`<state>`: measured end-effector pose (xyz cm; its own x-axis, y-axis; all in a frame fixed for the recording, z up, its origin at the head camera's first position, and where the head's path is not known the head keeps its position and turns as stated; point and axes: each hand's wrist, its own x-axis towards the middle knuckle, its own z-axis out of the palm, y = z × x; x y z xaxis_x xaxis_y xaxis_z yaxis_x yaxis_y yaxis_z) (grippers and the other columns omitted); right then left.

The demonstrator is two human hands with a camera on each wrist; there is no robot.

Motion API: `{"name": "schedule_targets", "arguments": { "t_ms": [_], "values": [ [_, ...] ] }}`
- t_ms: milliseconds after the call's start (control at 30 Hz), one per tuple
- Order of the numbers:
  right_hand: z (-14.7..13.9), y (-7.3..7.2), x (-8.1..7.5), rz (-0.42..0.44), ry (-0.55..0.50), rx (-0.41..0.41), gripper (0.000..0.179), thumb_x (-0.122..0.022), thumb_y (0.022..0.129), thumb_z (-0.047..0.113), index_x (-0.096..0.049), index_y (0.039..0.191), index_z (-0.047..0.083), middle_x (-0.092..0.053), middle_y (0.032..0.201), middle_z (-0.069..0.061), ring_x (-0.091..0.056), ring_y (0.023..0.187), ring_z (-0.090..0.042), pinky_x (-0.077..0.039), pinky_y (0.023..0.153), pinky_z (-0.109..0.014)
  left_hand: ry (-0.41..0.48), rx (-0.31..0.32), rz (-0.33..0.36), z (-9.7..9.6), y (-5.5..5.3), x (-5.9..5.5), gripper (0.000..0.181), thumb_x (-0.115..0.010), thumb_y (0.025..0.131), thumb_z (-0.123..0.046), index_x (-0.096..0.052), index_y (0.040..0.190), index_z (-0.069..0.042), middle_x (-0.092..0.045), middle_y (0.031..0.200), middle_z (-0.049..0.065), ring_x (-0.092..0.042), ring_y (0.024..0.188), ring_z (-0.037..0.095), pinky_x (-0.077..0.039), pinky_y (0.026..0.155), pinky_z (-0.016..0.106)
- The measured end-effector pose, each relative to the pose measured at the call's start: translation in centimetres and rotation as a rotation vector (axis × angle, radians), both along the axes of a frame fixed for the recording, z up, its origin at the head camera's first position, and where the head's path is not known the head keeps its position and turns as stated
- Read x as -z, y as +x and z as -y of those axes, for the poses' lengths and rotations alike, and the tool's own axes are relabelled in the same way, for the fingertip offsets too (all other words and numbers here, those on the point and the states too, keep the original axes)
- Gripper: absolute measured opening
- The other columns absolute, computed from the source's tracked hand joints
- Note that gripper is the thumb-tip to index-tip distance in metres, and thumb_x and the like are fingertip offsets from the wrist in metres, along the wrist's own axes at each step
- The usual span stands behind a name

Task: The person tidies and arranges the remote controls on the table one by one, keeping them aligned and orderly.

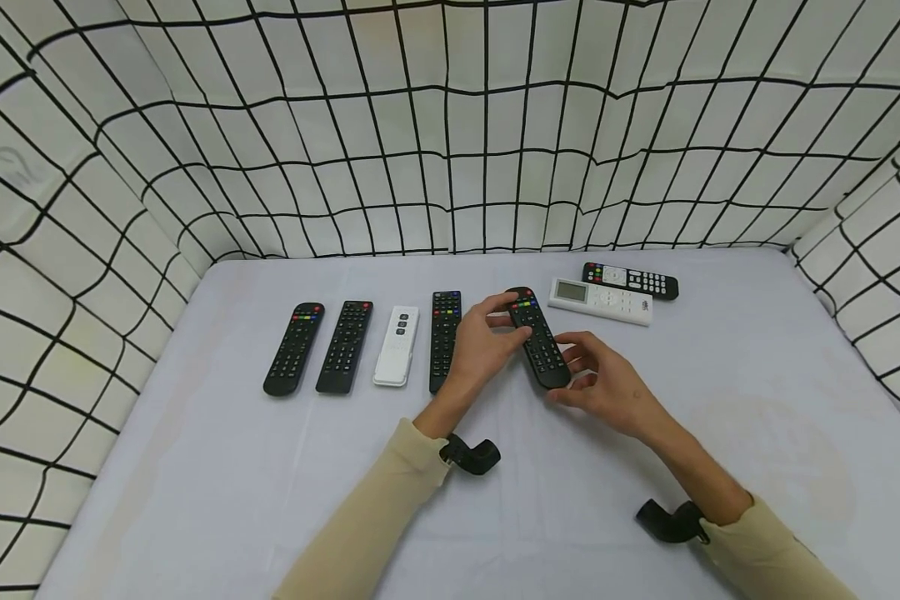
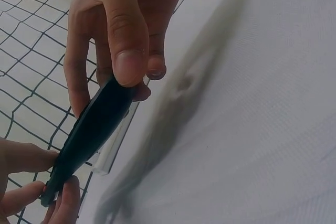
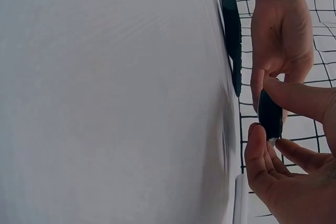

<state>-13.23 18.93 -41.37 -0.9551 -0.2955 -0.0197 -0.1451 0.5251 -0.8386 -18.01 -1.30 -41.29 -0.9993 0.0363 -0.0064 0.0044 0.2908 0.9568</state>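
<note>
Your right hand [image 1: 607, 387] pinches near end of black remote [image 1: 546, 354], held raised over white cloth [image 1: 555, 517]. Slim body, rounded ends, rows of dark keys; markings too small to read. Your left hand [image 1: 483, 346] grips farther part, near coloured keys [image 1: 525, 304]. Beyond: white remote [image 1: 607, 302], small mark illegible.

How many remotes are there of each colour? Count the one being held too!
Black remotes: 5
White remotes: 2
Total: 7
</note>
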Motion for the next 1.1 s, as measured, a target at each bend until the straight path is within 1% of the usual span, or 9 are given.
{"name": "schedule_targets", "arguments": {
  "t_ms": [100,300,500,633,733,1100],
  "values": [
    [0.2,0.1,0.0,0.002,0.01,0.008,0.075,-0.089,0.081,0.007,-0.051,0.145,0.007,-0.067,0.122,-0.019,-0.066,0.101,-0.025,-0.058,0.081,-0.024,-0.01,0.006,0.002,0.2,0.0,-0.2,0.052,-0.079,0.09,-0.009,-0.065,0.14,-0.014,-0.066,0.134,0.017,-0.07,0.119,0.03,-0.062,0.081,0.035],
    [0.8,0.2,0.1,-0.006,0.036,0.012,0.077,-0.089,0.08,0.008,-0.05,0.146,0.011,-0.068,0.121,-0.017,-0.067,0.099,-0.023,-0.059,0.085,-0.029,-0.006,0.027,0.015,0.5,-0.1,-0.4,0.055,-0.079,0.09,-0.006,-0.064,0.142,-0.014,-0.064,0.14,0.016,-0.071,0.116,0.03,-0.063,0.078,0.033],
    [1.1,0.2,0.2,-0.026,0.054,0.014,0.076,-0.089,0.08,0.009,-0.05,0.145,0.012,-0.069,0.119,-0.016,-0.067,0.094,-0.021,-0.057,0.08,-0.025,0.016,0.037,0.016,0.8,-0.2,-0.5,0.055,-0.08,0.089,-0.003,-0.064,0.141,-0.012,-0.064,0.139,0.017,-0.072,0.114,0.031,-0.063,0.076,0.032],
    [1.3,0.2,0.3,-0.018,0.054,0.013,0.076,-0.089,0.081,0.01,-0.05,0.146,0.012,-0.069,0.12,-0.017,-0.067,0.092,-0.019,-0.056,0.079,-0.023,0.021,0.039,0.029,1.0,-0.2,-0.6,0.055,-0.08,0.088,-0.003,-0.065,0.141,-0.011,-0.064,0.138,0.018,-0.073,0.114,0.031,-0.063,0.074,0.03],
    [1.6,0.2,0.3,-0.011,0.041,0.011,0.077,-0.089,0.081,0.009,-0.049,0.147,0.012,-0.069,0.12,-0.017,-0.067,0.092,-0.019,-0.057,0.08,-0.022,-0.006,0.037,0.034,1.2,-0.2,-0.6,0.055,-0.08,0.088,-0.004,-0.065,0.14,-0.013,-0.066,0.136,0.017,-0.073,0.113,0.03,-0.062,0.074,0.03],
    [2.2,0.2,0.4,-0.006,0.004,-0.009,0.075,-0.087,0.083,0.006,-0.048,0.146,0.007,-0.068,0.121,-0.02,-0.068,0.093,-0.019,-0.058,0.079,-0.022,-0.074,0.041,0.025,1.9,-0.4,-0.5,0.051,-0.081,0.089,-0.009,-0.067,0.138,-0.016,-0.069,0.131,0.016,-0.072,0.115,0.03,-0.063,0.081,0.035]
  ]
}}
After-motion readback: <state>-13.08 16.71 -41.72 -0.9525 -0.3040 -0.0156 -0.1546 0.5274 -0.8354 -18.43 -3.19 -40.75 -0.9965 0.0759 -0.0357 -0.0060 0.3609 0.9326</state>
